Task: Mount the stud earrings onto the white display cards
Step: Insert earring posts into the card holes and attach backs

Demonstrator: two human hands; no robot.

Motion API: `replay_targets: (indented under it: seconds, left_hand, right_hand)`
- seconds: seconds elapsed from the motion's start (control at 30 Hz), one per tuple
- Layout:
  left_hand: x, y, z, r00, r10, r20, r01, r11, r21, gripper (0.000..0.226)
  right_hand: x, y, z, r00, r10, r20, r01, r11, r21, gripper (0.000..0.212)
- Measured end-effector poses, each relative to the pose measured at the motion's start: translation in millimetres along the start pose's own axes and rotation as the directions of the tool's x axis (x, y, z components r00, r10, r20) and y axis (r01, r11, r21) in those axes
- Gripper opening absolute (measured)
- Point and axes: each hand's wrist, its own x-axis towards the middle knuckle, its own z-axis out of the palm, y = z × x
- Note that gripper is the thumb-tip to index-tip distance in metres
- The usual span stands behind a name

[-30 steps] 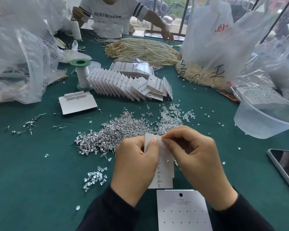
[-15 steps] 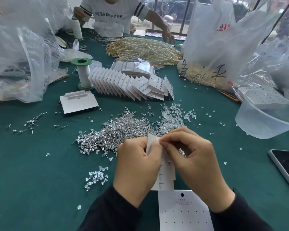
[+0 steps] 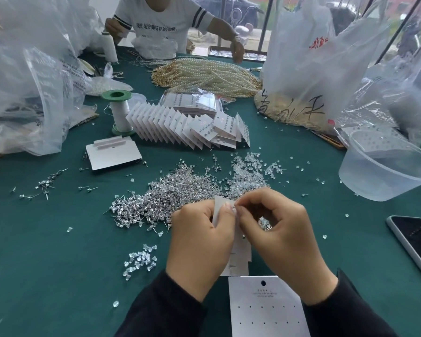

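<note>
Little has shifted since a second ago: my left hand (image 3: 199, 242) and right hand (image 3: 282, 242) stay at the top edge of the held display card (image 3: 240, 261). Nearest me, just below that card, a blank card (image 3: 265, 310) lies flat. Left hand grips the display card; right thumb and forefinger pinch a stud (image 3: 233, 208) against its top edge, only the pin showing. Beyond the card, the stud heap (image 3: 170, 193); farther beyond, a row of filled cards (image 3: 180, 125)
</note>
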Motion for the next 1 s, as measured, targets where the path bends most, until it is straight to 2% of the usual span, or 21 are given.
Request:
replay_targets:
  seconds: [0.17,0.37,0.5,0.57,0.67,0.7,0.73,0.8,0.87,0.93,1.0]
  left_hand:
    - [1,-2,-1,0.998,-0.011,0.062,0.016,0.997,-0.073,0.043]
    - [1,-2,-2,0.999,0.007,0.041,-0.005,0.999,-0.052,0.042]
    - [2,-5,0,0.998,-0.046,0.046,0.049,0.997,-0.061,0.048]
    - [3,-1,0,0.990,-0.095,0.108,0.110,0.983,-0.148,0.051]
    - [6,9,-9,0.924,-0.182,0.335,0.287,0.911,-0.297,0.051]
    - [5,8,-15,0.918,-0.195,0.345,0.293,0.920,-0.260,0.048]
    - [3,3,-23,0.939,-0.202,0.277,0.254,0.952,-0.169,0.039]
    - [0,-9,-46,0.990,-0.142,0.024,0.138,0.983,0.123,0.014]
    - [-4,-18,-76,0.991,-0.076,-0.111,0.112,0.923,0.369,0.015]
    - [0,-28,-101,0.985,-0.134,-0.111,0.172,0.850,0.498,0.022]
    - [12,-38,-115,0.969,-0.247,-0.009,0.202,0.772,0.603,0.043]
  right_hand:
    - [1,-1,0,1.000,0.007,0.010,-0.007,1.000,-0.004,0.004]
    - [0,1,0,0.997,0.037,0.070,-0.039,0.999,0.020,0.005]
    - [0,3,1,0.998,0.010,0.068,-0.008,1.000,-0.017,0.008]
    - [1,4,0,0.999,0.019,0.046,-0.019,1.000,-0.012,0.006]
    - [3,7,-5,0.995,0.098,-0.016,-0.096,0.992,0.083,0.015]
    - [4,8,-6,0.991,0.127,-0.035,-0.122,0.984,0.127,0.018]
    - [4,8,-8,0.987,0.152,-0.048,-0.142,0.975,0.170,0.021]
    - [5,8,-10,0.980,0.189,-0.056,-0.168,0.951,0.258,0.022]
    - [6,9,-11,0.974,0.217,-0.059,-0.187,0.928,0.324,0.020]
    - [7,10,-11,0.969,0.240,-0.049,-0.206,0.907,0.367,0.016]
    - [11,6,-10,0.962,0.273,0.003,-0.245,0.859,0.449,0.008]
